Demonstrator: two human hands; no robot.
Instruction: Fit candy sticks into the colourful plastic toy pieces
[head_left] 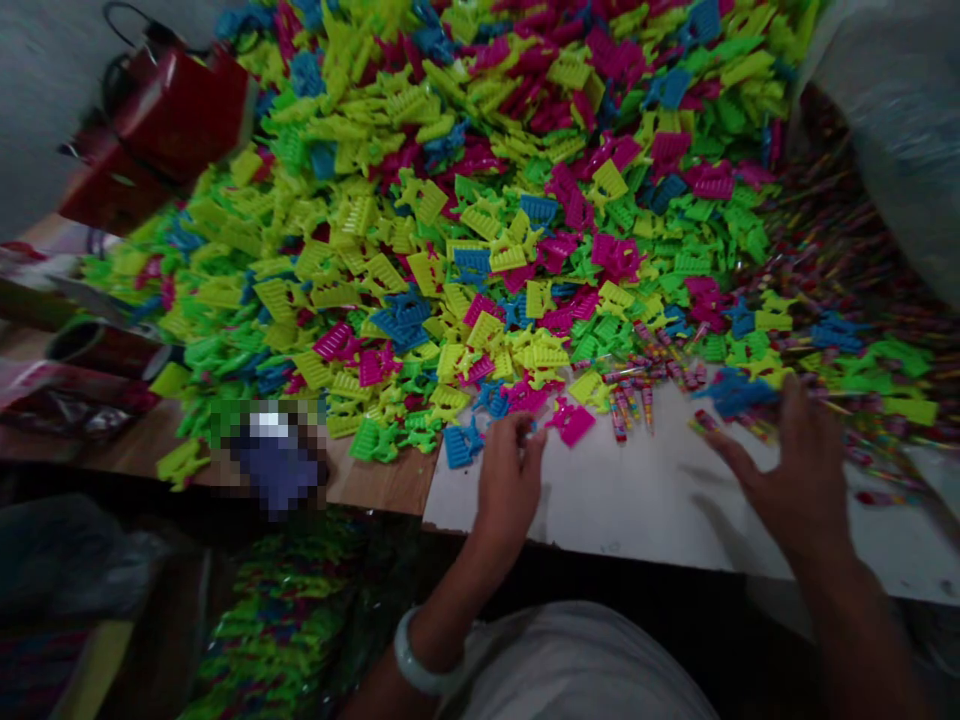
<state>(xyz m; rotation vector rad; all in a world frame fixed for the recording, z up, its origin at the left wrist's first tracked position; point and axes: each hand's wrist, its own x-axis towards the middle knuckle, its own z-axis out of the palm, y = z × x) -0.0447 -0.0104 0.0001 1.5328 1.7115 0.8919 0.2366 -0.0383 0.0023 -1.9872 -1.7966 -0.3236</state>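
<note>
My left hand (510, 475) rests at the front edge of a big pile of plastic pieces (465, 300), its fingers curled in and the thumb near them. Whatever they may hold is hidden. Beside it lie a blue plastic piece (463, 443) on the left and a pink plastic piece (571, 421) on the right. My right hand (806, 490) is spread over the white board, thumb and fingers wide apart. Near its fingertips is a blue piece (739, 392); a small wrapped stick (703, 421) shows at the thumb tip. Between the hands lie several thin wrapped sticks (634, 408).
A heap of wrapped sticks (832, 220) lies at the right beside a clear plastic bag (900, 110). A red machine (165, 130) stands back left. A blurred-out dark object (277, 465) sits at the table edge (375, 485). More plastic pieces (270, 620) lie below.
</note>
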